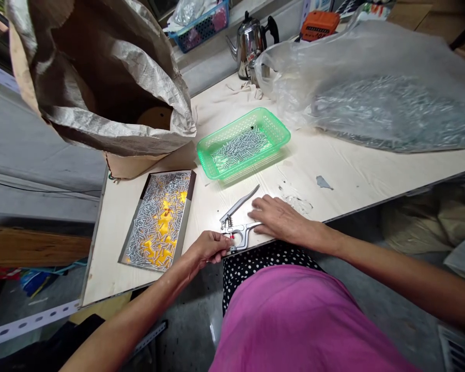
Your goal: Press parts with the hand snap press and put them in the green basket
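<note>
Silver hand pliers [238, 227] with a spring and a raised upper handle lie at the table's front edge. At their jaw end my left hand [212, 246] has thumb and fingers pinched together; whatever is between them is too small to make out. My right hand [276, 218] rests by the lower handle's end, fingers bent and apart, the upper handle free above it. To the left, a shallow box [188, 206] with a yellow bottom holds many small metal pins. Beyond the pliers stands a green plastic basket [213, 129] with similar pins inside.
A large woven sack [139, 67] stands open at the back left. A clear plastic bag [391, 108] full of metal pieces lies at the right. At the back are a steel kettle [250, 44], a blue basket [201, 31] and an orange box [320, 25].
</note>
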`<state>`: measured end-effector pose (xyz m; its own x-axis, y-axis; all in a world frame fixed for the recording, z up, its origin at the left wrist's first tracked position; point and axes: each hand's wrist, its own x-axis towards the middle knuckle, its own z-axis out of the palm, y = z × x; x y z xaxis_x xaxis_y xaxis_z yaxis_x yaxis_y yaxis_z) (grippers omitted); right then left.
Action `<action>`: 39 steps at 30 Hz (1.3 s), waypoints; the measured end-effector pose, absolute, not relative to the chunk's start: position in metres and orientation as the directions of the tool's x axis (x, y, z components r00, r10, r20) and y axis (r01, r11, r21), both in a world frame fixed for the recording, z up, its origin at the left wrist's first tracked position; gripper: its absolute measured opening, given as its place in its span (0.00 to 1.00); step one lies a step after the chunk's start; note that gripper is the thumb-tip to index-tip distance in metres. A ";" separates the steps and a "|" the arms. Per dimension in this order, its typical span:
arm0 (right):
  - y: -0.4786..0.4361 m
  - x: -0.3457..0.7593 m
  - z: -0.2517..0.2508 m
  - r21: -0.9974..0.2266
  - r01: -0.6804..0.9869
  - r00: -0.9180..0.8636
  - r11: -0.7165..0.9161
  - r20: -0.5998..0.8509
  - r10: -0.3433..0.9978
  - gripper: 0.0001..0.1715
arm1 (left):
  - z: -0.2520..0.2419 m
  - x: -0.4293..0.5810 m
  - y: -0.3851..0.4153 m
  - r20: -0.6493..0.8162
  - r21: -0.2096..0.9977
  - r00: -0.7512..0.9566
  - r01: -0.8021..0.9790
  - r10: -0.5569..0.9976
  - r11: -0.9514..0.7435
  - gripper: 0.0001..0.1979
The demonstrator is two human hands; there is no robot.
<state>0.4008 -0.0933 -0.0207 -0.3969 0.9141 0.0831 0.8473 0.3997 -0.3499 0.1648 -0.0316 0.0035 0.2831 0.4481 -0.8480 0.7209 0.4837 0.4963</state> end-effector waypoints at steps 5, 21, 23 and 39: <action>-0.067 0.410 -0.020 -0.286 0.865 -0.415 0.413 0.057 0.908 0.52 | 0.003 0.164 -0.032 -0.833 0.520 0.297 0.711 0.467 0.473 0.22; -0.060 0.402 -0.012 -0.216 0.887 -0.423 0.408 -0.026 0.906 0.29 | 0.019 0.184 -0.047 -0.242 0.282 0.526 0.842 0.815 -0.460 0.15; -0.061 0.401 -0.015 -0.218 0.887 -0.419 0.406 -0.015 0.908 0.33 | 0.012 0.197 -0.044 -0.145 0.244 0.676 0.732 0.723 -0.636 0.22; -0.061 0.394 -0.013 -0.278 0.842 -0.506 0.463 -0.108 0.856 0.08 | -0.015 0.214 -0.023 -0.098 0.266 0.771 0.630 0.629 -0.730 0.18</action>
<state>0.3938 -0.0609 -0.0127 -0.5060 0.8558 -0.1079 0.8419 0.4627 -0.2778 0.2144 -0.0230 -0.0149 0.7710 0.6293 -0.0978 0.6295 -0.7298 0.2665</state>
